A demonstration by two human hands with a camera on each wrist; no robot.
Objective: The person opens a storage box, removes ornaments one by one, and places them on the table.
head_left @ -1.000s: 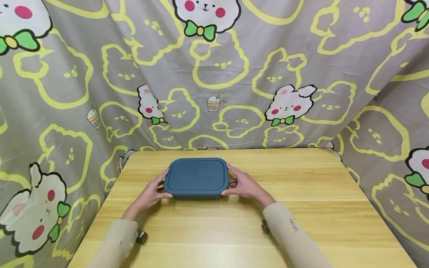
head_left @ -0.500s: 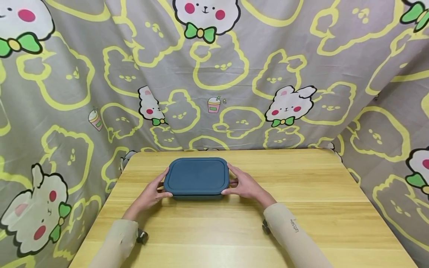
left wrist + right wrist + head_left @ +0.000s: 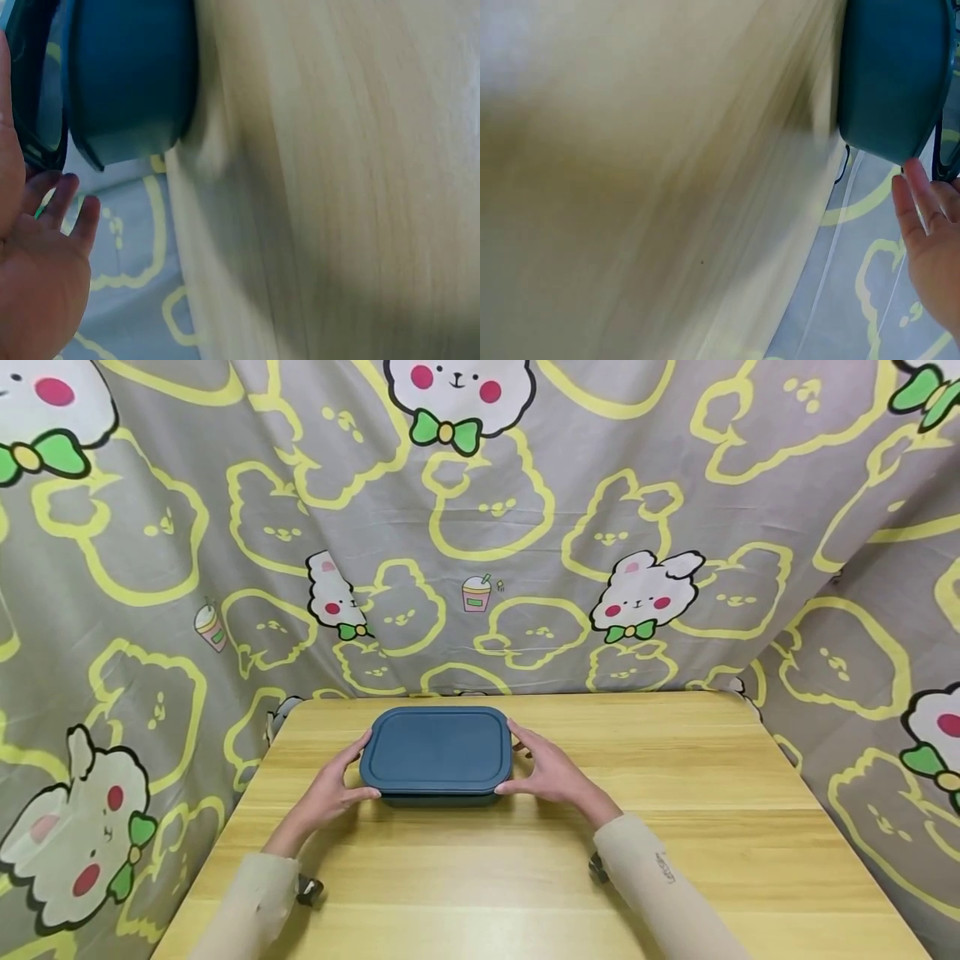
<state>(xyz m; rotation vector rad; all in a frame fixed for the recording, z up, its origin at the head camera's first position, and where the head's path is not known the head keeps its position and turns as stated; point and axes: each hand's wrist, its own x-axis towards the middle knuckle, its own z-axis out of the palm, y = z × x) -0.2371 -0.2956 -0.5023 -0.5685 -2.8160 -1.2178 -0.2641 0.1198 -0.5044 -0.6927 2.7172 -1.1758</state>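
A dark blue rectangular lid [image 3: 437, 750] lies level over a matching deep food container [image 3: 438, 800] towards the back of the table. My left hand [image 3: 328, 792] grips the lid's left end, thumb at the near corner and fingers at the far one. At the opposite end my right hand [image 3: 553, 772] holds the lid in the same way. In the left wrist view a gap shows between the raised lid [image 3: 28, 127] and the container [image 3: 135, 82]. The right wrist view also has the container wall [image 3: 896, 75] apart from the lid edge [image 3: 939, 154]. The container's inside is hidden.
The wooden table [image 3: 675, 860] spreads around the container, its far edge close behind. A grey curtain [image 3: 525, 552] with yellow cartoon outlines hangs at the back and both sides. Dark wrist devices sit under both sleeves.
The lid has come up off the container and looks slightly larger, shifted a little to the left. Both hands have risen with it, still gripping its ends. The container stays on the table.
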